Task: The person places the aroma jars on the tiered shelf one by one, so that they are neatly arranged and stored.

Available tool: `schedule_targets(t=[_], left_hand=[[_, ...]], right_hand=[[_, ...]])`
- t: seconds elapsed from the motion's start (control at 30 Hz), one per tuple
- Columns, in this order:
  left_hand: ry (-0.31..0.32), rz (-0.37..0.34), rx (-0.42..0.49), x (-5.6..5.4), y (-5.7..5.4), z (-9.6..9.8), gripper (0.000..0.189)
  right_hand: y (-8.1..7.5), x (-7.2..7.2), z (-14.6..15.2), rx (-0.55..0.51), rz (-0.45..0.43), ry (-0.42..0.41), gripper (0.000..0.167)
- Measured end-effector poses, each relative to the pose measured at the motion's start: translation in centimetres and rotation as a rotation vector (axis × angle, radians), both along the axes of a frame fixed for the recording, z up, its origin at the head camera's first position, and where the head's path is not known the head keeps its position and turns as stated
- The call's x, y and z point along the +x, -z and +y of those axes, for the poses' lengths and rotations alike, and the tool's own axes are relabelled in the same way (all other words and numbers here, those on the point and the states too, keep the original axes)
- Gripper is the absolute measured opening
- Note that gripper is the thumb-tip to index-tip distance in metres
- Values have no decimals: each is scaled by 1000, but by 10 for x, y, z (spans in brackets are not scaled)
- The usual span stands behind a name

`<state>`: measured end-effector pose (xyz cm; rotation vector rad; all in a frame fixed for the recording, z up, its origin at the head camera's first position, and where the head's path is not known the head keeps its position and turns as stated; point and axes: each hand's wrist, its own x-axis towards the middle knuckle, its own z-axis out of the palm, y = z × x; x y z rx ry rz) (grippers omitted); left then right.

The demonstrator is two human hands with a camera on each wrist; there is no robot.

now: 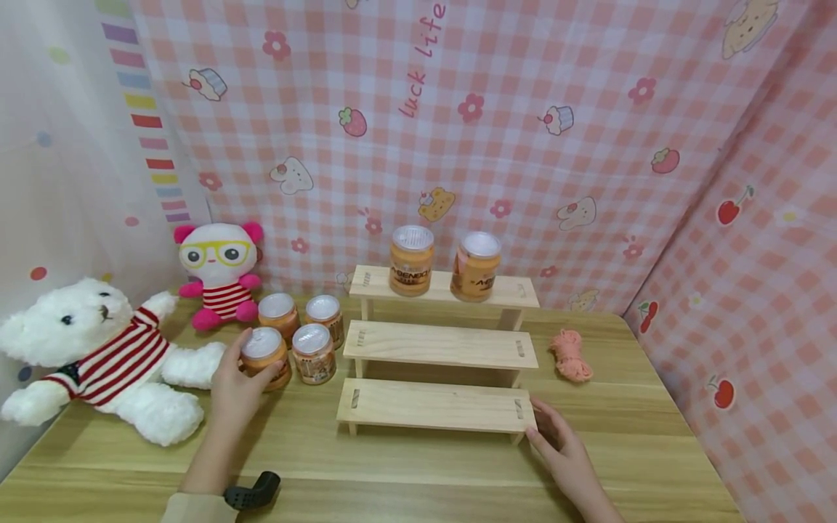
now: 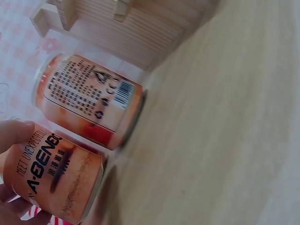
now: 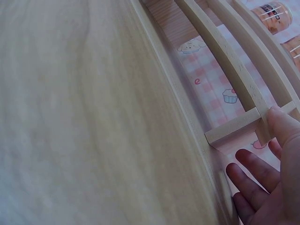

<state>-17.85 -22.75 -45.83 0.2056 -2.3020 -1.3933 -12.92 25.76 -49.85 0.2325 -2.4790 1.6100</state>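
My left hand [image 1: 237, 383] grips an orange-labelled jar [image 1: 264, 363] with a clear lid, thumb and fingers round its sides. In the left wrist view the held jar [image 2: 58, 176] leans beside another jar [image 2: 89, 101] showing a barcode. Three similar jars, including a front one [image 1: 315, 357], stand close by on the table. At the right end of a three-step wooden rack [image 1: 434, 407], my right hand [image 1: 564, 444] touches the lowest step. Its thumb rests against the rack's end in the right wrist view, while the other visible fingers are loosely extended.
Two more jars, one left [image 1: 410, 261] and one right [image 1: 476, 267], stand on the top step. A white teddy bear [image 1: 124, 356] and a pink-and-white plush toy [image 1: 222, 272] sit at left. Pink yarn [image 1: 571, 356] lies right of the rack; a black object [image 1: 253, 492] is near my left wrist.
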Motion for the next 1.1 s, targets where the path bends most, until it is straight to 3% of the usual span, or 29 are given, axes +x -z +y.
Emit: schedule_targets(t=[0.27,0.77,1.1], left_hand=[[-57,71,-23,5,-15,4,72],[-79,217,-21,19,-52,11,72],[-10,184,47,32,-75,25,76]], right_hand=[[-1,0,1,3,-5,2,44],[2,-1,1,-3,16,4,44],[1,0,0,-21,14,-4,44]])
